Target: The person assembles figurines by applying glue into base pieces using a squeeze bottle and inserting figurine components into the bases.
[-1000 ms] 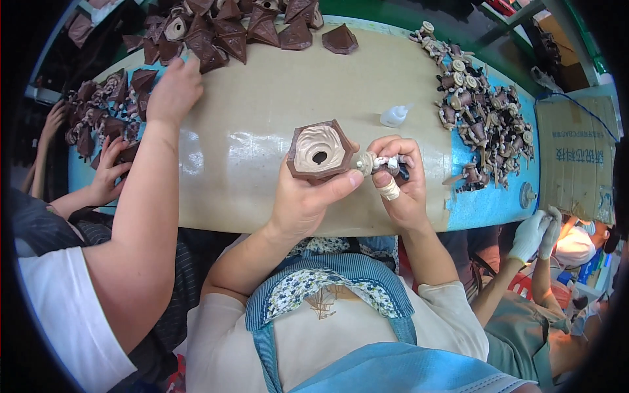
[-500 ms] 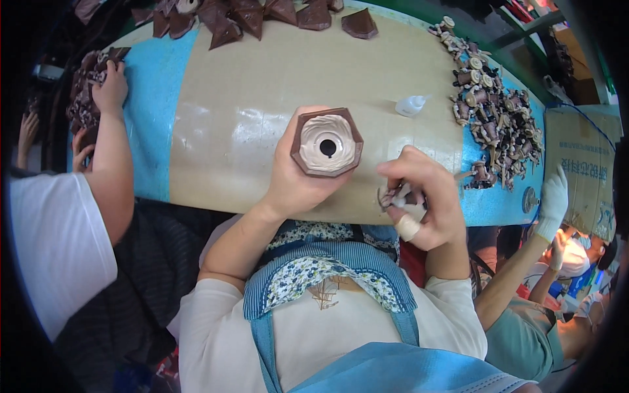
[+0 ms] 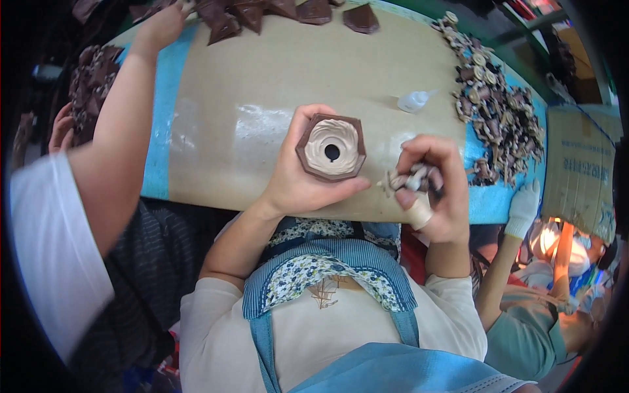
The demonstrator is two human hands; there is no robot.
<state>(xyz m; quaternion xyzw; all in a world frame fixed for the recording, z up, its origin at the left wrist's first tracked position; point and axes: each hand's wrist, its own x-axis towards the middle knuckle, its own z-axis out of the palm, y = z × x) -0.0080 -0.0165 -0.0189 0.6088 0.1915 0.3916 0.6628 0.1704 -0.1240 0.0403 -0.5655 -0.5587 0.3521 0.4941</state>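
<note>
My left hand [image 3: 283,180] is wrapped around a brown faceted hollow piece [image 3: 322,135], held above the table's near edge. Its cream, swirled inside faces up, with a dark round hole at the centre. To its right, my right hand [image 3: 451,190] pinches a small brown-and-cream figurine [image 3: 414,179] between thumb and fingers. A pale wrap [image 3: 419,211] covers part of that thumb. The fingers hide much of the figurine, so its exact shape is unclear. The figurine and the brown piece are apart.
Brown faceted pieces [image 3: 247,14] lie along the far edge. Small figurines are heaped in a pile [image 3: 486,108] on the right, near a translucent squeeze bottle [image 3: 413,102] and a cardboard box [image 3: 580,167]. A co-worker's arm [image 3: 128,108] crosses the left side; another's gloved hand [image 3: 524,208] is at the right.
My right hand has turned slightly, showing more of the figurine. The brown piece has shifted a little. The left co-worker's arm reached to the far edge; the gloved hand moved down and left.
</note>
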